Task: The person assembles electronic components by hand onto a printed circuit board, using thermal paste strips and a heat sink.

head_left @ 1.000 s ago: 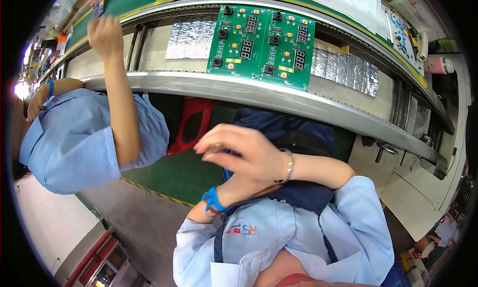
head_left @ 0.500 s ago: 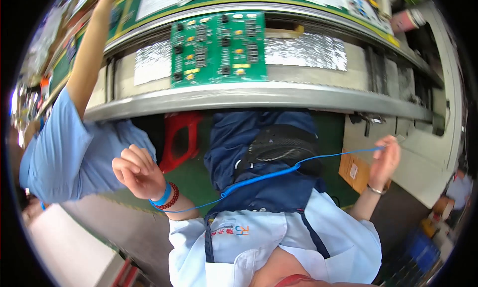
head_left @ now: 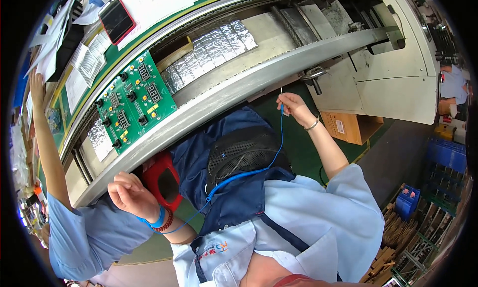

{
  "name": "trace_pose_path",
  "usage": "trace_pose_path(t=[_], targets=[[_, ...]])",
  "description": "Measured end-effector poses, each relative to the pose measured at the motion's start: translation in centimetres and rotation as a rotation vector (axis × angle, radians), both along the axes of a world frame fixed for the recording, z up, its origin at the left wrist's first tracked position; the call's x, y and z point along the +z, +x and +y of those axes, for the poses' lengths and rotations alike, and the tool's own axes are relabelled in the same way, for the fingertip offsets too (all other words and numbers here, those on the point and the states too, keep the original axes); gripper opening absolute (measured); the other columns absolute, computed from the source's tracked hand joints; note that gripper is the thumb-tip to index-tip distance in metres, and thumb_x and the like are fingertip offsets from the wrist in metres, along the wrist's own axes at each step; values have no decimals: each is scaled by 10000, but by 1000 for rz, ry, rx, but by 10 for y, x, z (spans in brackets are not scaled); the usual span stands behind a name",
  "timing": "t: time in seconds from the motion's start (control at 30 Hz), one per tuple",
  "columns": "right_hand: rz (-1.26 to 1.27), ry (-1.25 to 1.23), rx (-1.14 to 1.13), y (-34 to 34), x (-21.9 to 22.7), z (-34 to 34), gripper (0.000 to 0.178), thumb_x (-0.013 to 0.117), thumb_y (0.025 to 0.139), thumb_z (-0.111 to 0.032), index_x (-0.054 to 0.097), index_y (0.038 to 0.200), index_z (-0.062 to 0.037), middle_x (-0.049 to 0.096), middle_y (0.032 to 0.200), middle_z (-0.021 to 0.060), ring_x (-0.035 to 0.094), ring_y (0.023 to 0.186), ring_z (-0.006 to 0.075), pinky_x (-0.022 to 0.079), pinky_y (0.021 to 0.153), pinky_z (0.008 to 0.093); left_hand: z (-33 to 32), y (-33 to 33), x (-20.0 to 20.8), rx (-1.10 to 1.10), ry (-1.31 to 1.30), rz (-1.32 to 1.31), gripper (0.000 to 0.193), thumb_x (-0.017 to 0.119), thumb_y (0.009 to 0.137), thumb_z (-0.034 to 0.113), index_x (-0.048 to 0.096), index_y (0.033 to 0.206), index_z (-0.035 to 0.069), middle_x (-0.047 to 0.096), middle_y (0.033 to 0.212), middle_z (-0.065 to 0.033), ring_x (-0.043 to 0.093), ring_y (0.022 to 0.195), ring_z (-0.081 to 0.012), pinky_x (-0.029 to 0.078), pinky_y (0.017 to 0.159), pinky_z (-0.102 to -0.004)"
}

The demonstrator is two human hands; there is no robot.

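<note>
A blue anti-static wrist strap [head_left: 158, 217] circles my left wrist beside a beaded bracelet. Its blue cord [head_left: 234, 177], coiled along the middle, runs across my lap to my right hand [head_left: 295, 109]. That hand is closed in a pinch on the cord's end, and a small pale tip sticks up past the fingers, just short of the conveyor rail [head_left: 234, 88]. My left hand [head_left: 130, 194] is raised with fingers curled in, and nothing shows in it. Beyond it, a green circuit board [head_left: 134, 100] with black displays and yellow parts lies across the conveyor.
A co-worker's arm [head_left: 50, 143] reaches along the left toward papers. A red-cased phone [head_left: 116, 20] lies on the far ledge. Foil sheet [head_left: 211, 50] covers part of the conveyor bed. A metal crank handle [head_left: 314, 74] juts out below the rail, above a cardboard box [head_left: 343, 128].
The view has turned toward the right. My right hand has come in closer to the rail with the cord's end, and the cord now sags instead of stretching sideways. My left hand stays curled.
</note>
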State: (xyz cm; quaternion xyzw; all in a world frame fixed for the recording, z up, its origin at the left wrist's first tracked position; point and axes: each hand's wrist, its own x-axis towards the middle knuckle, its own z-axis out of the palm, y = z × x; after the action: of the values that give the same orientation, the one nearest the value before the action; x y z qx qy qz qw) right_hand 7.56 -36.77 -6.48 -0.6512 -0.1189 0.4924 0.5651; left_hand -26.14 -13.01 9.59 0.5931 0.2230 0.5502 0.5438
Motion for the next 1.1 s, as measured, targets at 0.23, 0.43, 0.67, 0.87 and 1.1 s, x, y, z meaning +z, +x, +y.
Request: trace_pose_path(t=[0.23,0.43,0.67,0.87,1.1], targets=[[153,55,-12,-1,-8,20,225,503,889,-248,570,833,-40,569,681,24,416,520,43,341,482,178,-2,-2,0,69,-36,11,269,392,915,140,349,660,65,356,582,-27,283,498,-82,220,418,-205],[192,106,-119,-2,-23,34,215,525,877,-246,592,847,-44,582,691,25,416,521,46,337,490,180,0,-1,-2,115,-46,12,273,400,911,130,340,652,68,353,572,-26,292,496,-86,229,419,-207],[-467,-384,90,-10,52,37,416,481,884,-367,578,741,11,492,503,33,465,450,97,354,435,225,4,2,3,208,-9,-32,211,476,875,103,397,686,52,405,566,-28,320,468,-83,236,398,-210],[-467,212,795,-80,146,77,193,597,781,-112,584,937,1,577,825,73,558,720,161,445,651,254,9,-17,29,271,-10,-80,167,455,876,46,438,711,26,454,612,-31,379,478,-60,283,419,-187],[-314,541,1528,-161,145,127,465,589,825,-224,430,1213,-24,584,916,117,569,815,211,455,747,300,18,-18,72,288,131,-127,161,466,877,41,461,718,20,480,646,-28,418,504,-51,318,443,-176]])
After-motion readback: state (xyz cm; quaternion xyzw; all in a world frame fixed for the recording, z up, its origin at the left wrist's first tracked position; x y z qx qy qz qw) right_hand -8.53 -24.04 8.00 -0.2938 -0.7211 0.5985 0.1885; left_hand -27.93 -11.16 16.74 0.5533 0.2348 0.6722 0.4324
